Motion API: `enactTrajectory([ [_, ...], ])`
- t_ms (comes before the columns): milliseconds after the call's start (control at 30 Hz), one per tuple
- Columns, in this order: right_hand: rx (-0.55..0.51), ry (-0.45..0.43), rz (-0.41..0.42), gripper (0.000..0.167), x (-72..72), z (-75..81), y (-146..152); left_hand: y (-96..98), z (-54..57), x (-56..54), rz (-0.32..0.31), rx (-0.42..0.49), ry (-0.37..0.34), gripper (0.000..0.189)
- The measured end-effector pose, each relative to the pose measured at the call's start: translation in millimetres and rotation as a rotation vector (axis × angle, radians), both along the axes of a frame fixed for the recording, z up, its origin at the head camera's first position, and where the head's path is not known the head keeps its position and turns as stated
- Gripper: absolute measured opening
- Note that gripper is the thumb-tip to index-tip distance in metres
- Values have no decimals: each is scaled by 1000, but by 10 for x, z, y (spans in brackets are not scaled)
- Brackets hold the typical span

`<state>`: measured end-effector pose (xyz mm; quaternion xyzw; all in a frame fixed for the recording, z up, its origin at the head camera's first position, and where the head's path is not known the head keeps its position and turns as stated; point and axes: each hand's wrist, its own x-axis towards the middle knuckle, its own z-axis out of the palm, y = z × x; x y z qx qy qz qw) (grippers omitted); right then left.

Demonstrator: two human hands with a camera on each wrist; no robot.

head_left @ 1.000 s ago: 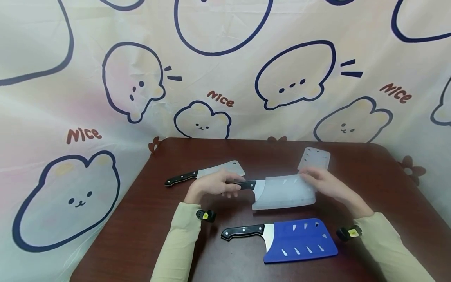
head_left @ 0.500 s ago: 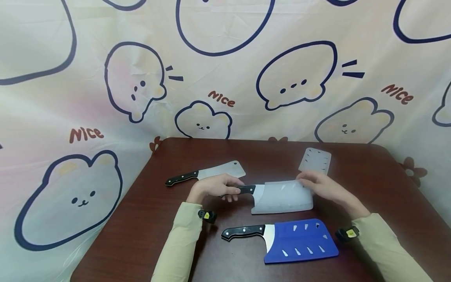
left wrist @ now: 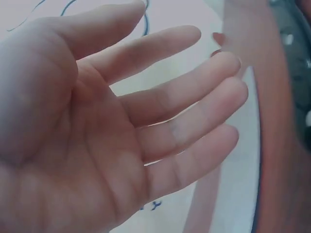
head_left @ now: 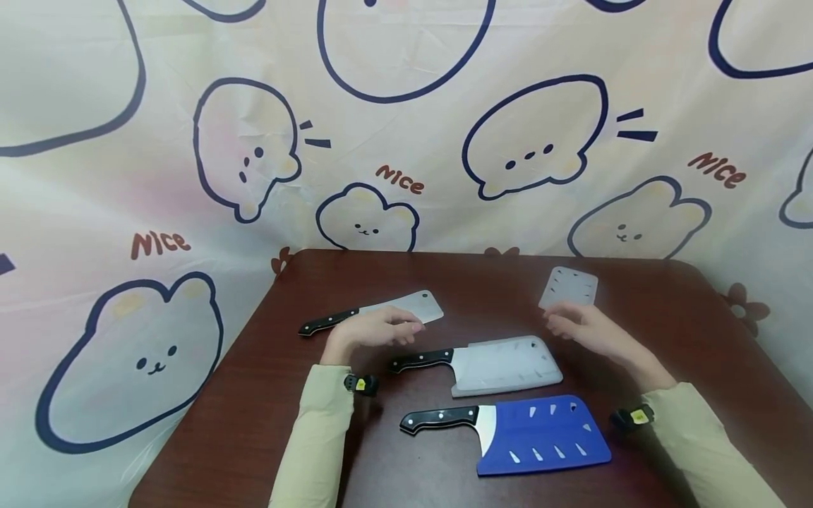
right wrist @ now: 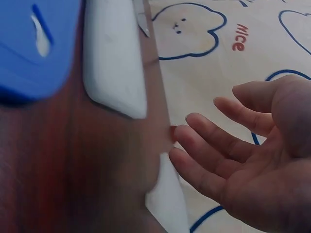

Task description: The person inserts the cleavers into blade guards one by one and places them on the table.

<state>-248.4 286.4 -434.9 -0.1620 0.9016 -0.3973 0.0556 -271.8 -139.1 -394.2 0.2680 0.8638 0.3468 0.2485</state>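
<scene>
A cleaver in a translucent white blade cover (head_left: 508,367) lies mid-table, its black handle (head_left: 422,360) pointing left. My left hand (head_left: 375,328) is raised just behind that handle and overlaps the bare cleaver (head_left: 403,305) in the head view; its palm (left wrist: 102,141) shows no object. To the right, my right hand (head_left: 587,330) hovers past the white cover's end, fingers (right wrist: 209,141) loosely bent around nothing. It overlaps the near edge of a loose white blade cover (head_left: 569,286). Nearest the person is a cleaver in a blue blade cover (head_left: 546,434).
The brown table (head_left: 241,430) carries all the cleavers. A cloth backdrop (head_left: 438,212) with printed bears hangs behind it and along its sides. The bare blade at the back left is uncovered.
Both hands have let go of the white-covered cleaver, which came down toward the near side onto the table. The left hand drew back leftward; the right moved slightly right.
</scene>
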Motion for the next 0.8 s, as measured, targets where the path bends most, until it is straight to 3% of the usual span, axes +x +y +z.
enactTrajectory([
  [167,-1,26,-38,42,-39,62,121,-151,108,8,28,14,65,34],
  [433,152,93,-39,30,-213,-7,249,-425,108,34,92,-10,80,32],
  [800,300,99,-100,35,-549,-22,468,-744,53,-170,216,-158,127,27],
])
